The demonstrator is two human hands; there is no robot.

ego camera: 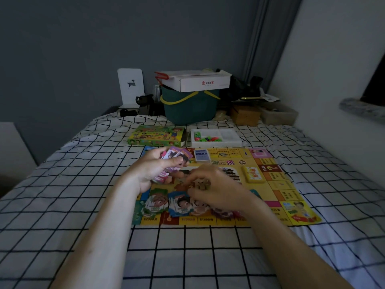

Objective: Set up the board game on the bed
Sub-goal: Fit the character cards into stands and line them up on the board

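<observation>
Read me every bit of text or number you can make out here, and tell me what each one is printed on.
"$2000分" - near edge of the game board, left.
"$2000分" - same edge, next square, faint.
"$1800分" - same edge, further right.
"100" - green play-money stack.
"国之旅" - board centre, upside down.
White carton: red logo, characters too small.
Game box, card decks: blurred.

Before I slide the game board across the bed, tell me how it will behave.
The game board looks thin and lies flat on the soft checked bedspread, so it would probably flex rather than stay stiff. Loose piles of paper money and two card decks, the blue deck and the yellow deck, sit on it; they would likely shift or scatter.
</observation>
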